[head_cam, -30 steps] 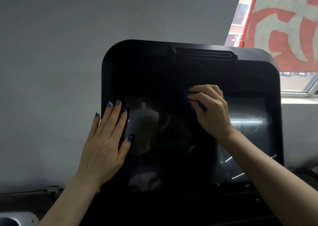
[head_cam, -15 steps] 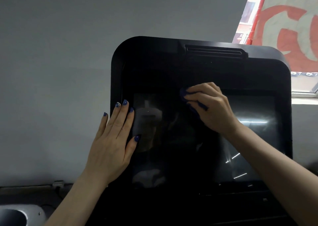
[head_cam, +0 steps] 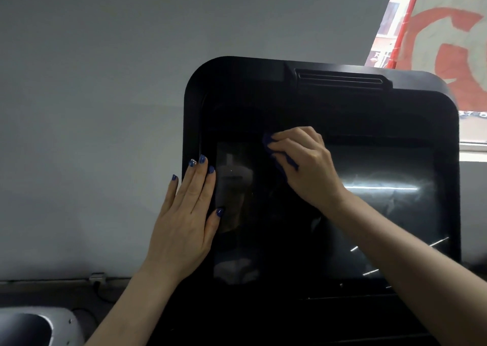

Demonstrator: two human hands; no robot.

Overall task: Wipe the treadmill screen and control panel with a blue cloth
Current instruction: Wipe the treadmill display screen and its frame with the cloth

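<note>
Screen: the dark glass screen (head_cam: 369,200) fills the lower middle of the black treadmill console (head_cam: 237,95); it is wider than tall, its long axis running left to right, with streaky glare on its right half.
Blue cloth: the blue cloth (head_cam: 274,155) is bunched small against the glass near the screen's top edge, about midway across, only a dark blue fold showing past the fingers.
Right hand: the right hand (head_cam: 305,161) has its fingers curled round the cloth and presses it to the glass, forearm reaching in from the lower right.
Left hand: the left hand (head_cam: 187,213) lies flat on the console's left edge, fingers straight and close together, tips on the frame beside the screen, holding nothing.
Key relation: most of the glass lies below the cloth and to both sides of it, so strokes along the long axis look the natural way on; the right hand is the nearer one for that, I judge.
Control panel: the dark strip under the screen is too dim to make out.
Surroundings: a grey wall (head_cam: 92,108) stands behind, and a red and white banner (head_cam: 448,29) shows at the upper right.
</note>
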